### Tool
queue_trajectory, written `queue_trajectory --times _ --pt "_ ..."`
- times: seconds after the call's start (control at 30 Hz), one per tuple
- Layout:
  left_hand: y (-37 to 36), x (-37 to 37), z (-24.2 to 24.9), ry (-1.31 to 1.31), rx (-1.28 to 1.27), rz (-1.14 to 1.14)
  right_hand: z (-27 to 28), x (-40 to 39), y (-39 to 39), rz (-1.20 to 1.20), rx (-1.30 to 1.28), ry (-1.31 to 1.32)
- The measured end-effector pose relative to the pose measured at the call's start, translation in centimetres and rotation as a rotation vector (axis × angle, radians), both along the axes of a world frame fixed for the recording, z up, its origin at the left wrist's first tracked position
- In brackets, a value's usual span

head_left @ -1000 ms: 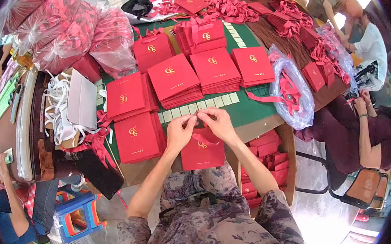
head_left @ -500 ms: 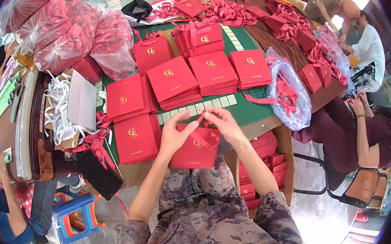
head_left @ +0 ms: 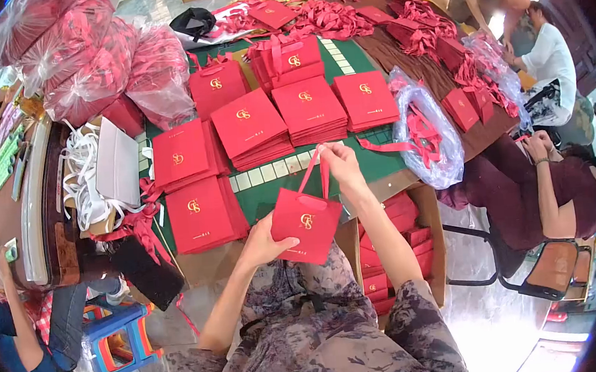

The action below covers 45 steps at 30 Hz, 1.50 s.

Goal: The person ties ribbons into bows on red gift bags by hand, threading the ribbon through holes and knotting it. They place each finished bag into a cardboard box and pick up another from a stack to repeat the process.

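Observation:
A small red paper gift bag [head_left: 306,226] with a gold logo hangs over my lap, tilted a little. My left hand [head_left: 264,243] grips its lower left side, thumb across the front. Up above the bag, my right hand [head_left: 340,162] pinches the top of its red ribbon handle [head_left: 309,170] and holds the loop taut. Beyond them on the table lie stacks of flat red bags, among them a near left stack [head_left: 203,214] and a middle stack [head_left: 248,123].
An open carton of red bags [head_left: 397,248] stands below the table edge on the right. A plastic bag of red ribbon [head_left: 427,139] lies on the table's right. A box of white ribbons [head_left: 91,176] sits left. Other people work around the table.
My left hand has moved down from the handle to the bag's side. My right hand has drawn the ribbon handle up into a loop, and the bag's front now faces me.

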<state>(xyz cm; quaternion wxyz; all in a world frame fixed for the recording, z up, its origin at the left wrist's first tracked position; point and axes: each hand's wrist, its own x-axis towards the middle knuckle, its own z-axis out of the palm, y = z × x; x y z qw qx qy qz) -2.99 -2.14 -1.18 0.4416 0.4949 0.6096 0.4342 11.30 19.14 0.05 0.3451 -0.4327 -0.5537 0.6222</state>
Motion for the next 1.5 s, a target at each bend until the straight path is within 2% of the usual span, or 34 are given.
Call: queue_trajectory --times 0.17,0.23,0.3,0.37,0.4,0.43,0.47,0.53,0.6,0.63,0.67,0.7,0.77,0.83,0.9,0.97,1.07,1.27,1.3,1.37,1.47,1.5 --pt "-0.3 0.3 1.9 0.067 -0.072 -0.004 -3.5 -0.4 0.1 -0.035 0.026 0.045" --pt "-0.3 -0.1 1.4 0.085 -0.08 -0.035 -4.6 -0.7 -0.2 -0.126 0.072 -0.02" --pt "-0.8 -0.2 -0.7 -0.155 0.005 -0.038 -5.3 0.1 0.3 -0.009 0.325 -0.146" --pt "-1.3 -0.5 -0.9 -0.179 0.003 -0.039 -2.5 1.3 0.7 0.127 0.536 -0.595" --pt "-1.6 -0.9 -1.0 -0.181 -0.027 0.048 -2.4 1.8 1.2 0.115 0.539 -0.599" --pt "-1.8 -1.5 -0.8 -0.182 -0.058 0.139 -2.5 2.6 1.7 -0.021 0.729 -0.591" --pt "-1.9 -2.7 -0.4 -0.039 0.002 0.172 -2.5 3.4 2.4 -0.155 0.916 -0.574" --pt "-1.8 -3.6 4.0 0.27 0.055 0.225 -1.9 5.3 4.5 -0.326 1.038 -0.724" --pt "-1.2 -3.0 9.4 0.312 -0.04 0.271 -2.7 6.2 5.8 -0.37 1.082 -0.912" --pt "-1.0 -2.7 10.7 0.349 -0.128 0.309 -3.5 6.7 6.2 -0.367 1.091 -0.971" --pt "-0.9 -2.6 10.0 0.545 -0.064 0.324 -4.4 7.1 6.6 -0.343 1.074 -0.989" --pt "-0.8 -1.9 10.4 0.548 -0.066 0.333 -5.1 7.4 6.9 -0.321 1.059 -1.009" --pt "-0.2 0.1 11.2 0.9 0.162 0.356 -5.0 7.4 6.5 -0.324 1.066 -1.0" --pt "-0.1 2.5 10.0 0.938 0.28 0.336 -5.0 7.5 6.0 -0.273 1.093 -0.934" --pt "-0.7 5.0 9.2 0.921 0.525 0.312 -4.6 7.6 4.6 -0.281 1.101 -0.858" --pt "-1.2 6.1 7.0 0.863 0.669 0.286 -3.5 7.6 2.8 -0.204 0.911 -0.608" --pt "-1.0 5.1 6.9 0.915 0.656 0.372 -2.6 7.4 0.0 -0.189 0.791 -0.463" --pt "-1.9 6.8 1.7 0.909 0.363 0.209 -2.3 6.1 -4.9 -0.083 0.615 -0.222" --pt "-1.7 7.8 0.0 0.88 0.311 0.218 -1.5 5.8 -5.9 -0.046 0.566 -0.22" --pt "-1.3 8.7 1.1 0.714 0.251 0.157 -1.2 5.1 -7.5 0.001 0.519 -0.248" --pt "-0.3 6.7 0.6 0.689 0.252 0.187 -1.1 4.1 -9.3 0.035 0.51 -0.27" --pt "0.5 5.1 0.6 0.756 0.293 0.263 -1.1 3.8 -9.8 0.038 0.497 -0.279"
